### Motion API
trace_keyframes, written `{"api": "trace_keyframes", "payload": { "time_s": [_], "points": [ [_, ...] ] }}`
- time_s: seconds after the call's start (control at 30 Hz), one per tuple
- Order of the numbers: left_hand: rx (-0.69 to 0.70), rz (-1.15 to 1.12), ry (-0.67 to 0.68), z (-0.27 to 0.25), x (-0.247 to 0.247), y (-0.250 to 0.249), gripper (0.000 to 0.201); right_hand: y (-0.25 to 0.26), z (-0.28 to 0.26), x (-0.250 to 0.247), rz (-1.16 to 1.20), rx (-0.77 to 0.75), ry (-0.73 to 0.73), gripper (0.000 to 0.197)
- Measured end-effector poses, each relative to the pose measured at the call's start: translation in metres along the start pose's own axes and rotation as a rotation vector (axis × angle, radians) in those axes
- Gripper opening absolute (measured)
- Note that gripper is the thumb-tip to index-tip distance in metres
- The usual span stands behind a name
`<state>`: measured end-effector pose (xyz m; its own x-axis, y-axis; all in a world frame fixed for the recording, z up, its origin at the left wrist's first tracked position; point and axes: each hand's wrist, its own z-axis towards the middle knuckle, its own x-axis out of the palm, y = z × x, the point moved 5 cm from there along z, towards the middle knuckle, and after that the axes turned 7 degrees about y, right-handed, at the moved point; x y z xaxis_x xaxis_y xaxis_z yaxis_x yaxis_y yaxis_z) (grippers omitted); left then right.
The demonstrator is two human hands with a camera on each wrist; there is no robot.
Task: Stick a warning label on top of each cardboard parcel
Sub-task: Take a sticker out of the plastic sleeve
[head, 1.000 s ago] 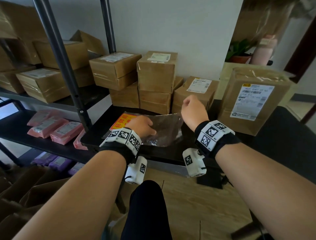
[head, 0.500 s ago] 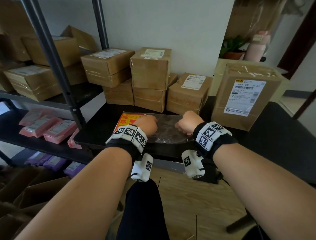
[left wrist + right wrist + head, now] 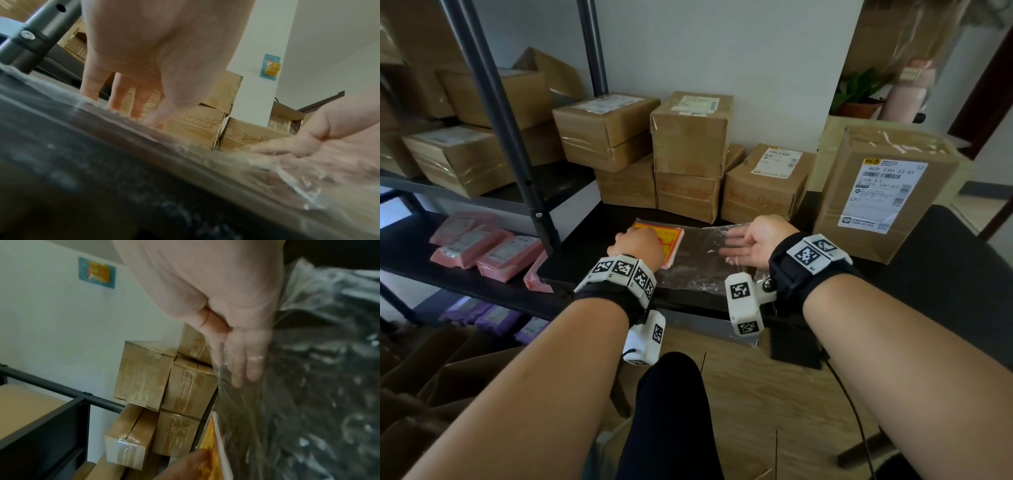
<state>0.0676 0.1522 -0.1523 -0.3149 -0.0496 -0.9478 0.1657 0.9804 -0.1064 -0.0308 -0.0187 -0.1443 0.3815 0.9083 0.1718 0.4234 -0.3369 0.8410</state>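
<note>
A stack of orange-yellow warning labels [image 3: 671, 236] lies on the black table [image 3: 941, 270], at the mouth of a clear plastic bag [image 3: 698, 270]. My left hand [image 3: 638, 245] is on top of the stack, fingertips pointing down onto it. My right hand [image 3: 750, 240] lies flat, fingers straight, against the bag's film [image 3: 318, 386]; the film covers its fingertips in the right wrist view. Taped cardboard parcels [image 3: 691, 133] stand stacked against the wall behind, with a low one [image 3: 767, 185] and a big one [image 3: 883, 185] to the right. All carry white shipping labels.
A dark shelf post [image 3: 493, 102] rises left of the table, with more parcels [image 3: 458, 157] on the shelf. Pink mailers [image 3: 482, 246] and purple mailers [image 3: 489, 315] lie on lower shelves. Open cartons [image 3: 431, 377] sit on the floor at left. A potted plant [image 3: 859, 92] stands at back right.
My right hand came down from the air as a fist onto the bag, then opened flat. The left hand stayed on the labels, which now show more outside the bag.
</note>
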Motion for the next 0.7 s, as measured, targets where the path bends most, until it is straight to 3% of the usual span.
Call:
{"api": "trace_keyframes", "payload": {
  "time_s": [0.17, 0.27, 0.43, 0.6, 0.7],
  "points": [
    [0.059, -0.055, 0.03, 0.003, 0.0, -0.002, 0.05, -0.019, 0.011, 0.011, 0.174, 0.04, 0.129, 0.046],
    [0.096, -0.055, 0.004, 0.004, -0.001, -0.006, 0.05, -0.018, 0.02, 0.014, 0.149, 0.078, 0.179, 0.036],
    [0.163, -0.085, -0.051, 0.007, 0.0, -0.003, 0.039, -0.002, 0.036, 0.014, 0.003, 0.025, 0.004, 0.023],
    [0.203, -0.129, -0.08, 0.008, -0.001, 0.002, 0.037, -0.003, 0.034, 0.017, -0.19, 0.048, 0.019, 0.032],
    [0.223, -0.18, -0.108, 0.01, 0.002, 0.005, 0.037, -0.006, 0.04, 0.018, -0.316, -0.013, -0.061, 0.023]
  ]
}}
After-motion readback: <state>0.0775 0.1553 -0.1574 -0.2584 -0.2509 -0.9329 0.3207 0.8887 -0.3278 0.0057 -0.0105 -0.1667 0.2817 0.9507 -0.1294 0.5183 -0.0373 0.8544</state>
